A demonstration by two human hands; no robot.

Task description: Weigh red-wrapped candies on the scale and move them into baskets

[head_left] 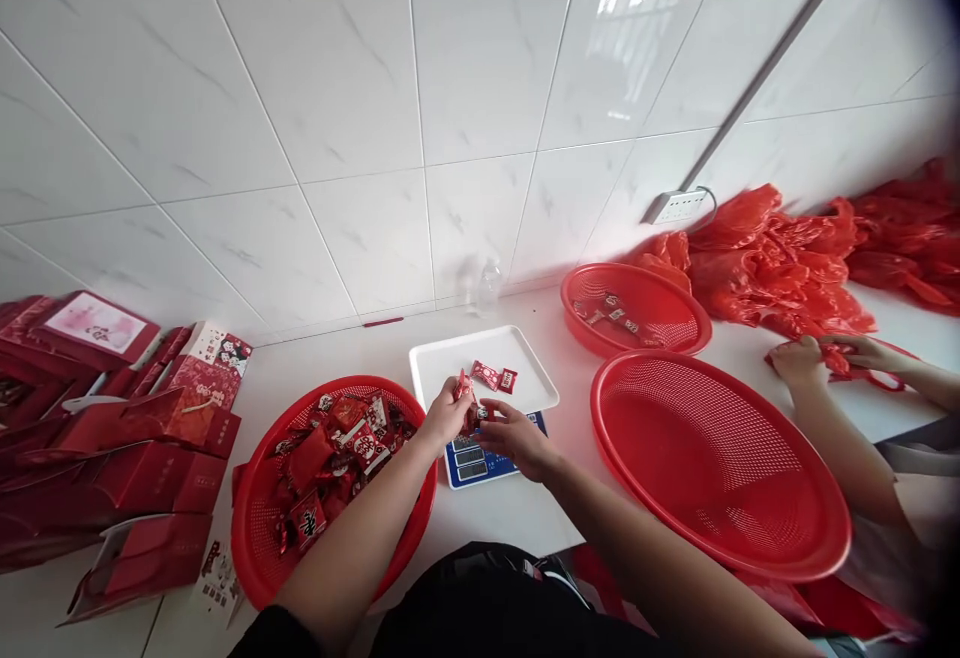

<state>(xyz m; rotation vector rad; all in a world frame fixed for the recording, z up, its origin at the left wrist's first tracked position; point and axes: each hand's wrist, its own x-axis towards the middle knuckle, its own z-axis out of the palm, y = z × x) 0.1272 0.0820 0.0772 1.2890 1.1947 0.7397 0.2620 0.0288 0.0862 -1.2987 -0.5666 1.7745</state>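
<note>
My left hand (pixel 448 412) is closed on a red-wrapped candy (pixel 464 385) over the near edge of a white weighing tray (pixel 431 363). Close beside it, my right hand (pixel 517 436) has its fingers curled round a small dark red wrapped candy (pixel 474 418); the fingers partly hide it. Two wrapped candies (pixel 486 375) lie on the tray just beyond my hands. Under the tray sits a blue digital scale (pixel 480 466), its display partly covered by my hands. To the left, a red basket (pixel 250 528) holds many candies in red wrappers.
Red gift boxes (pixel 180 478) stack up at the left. On the right are a large red basket (pixel 675 438) and a smaller one (pixel 574 313) with several packets. Red plastic bags (pixel 772 258) line the wall. A co-worker's hands (pixel 802 363) handle a red bag. A clear bottle (pixel 489 285) stands behind.
</note>
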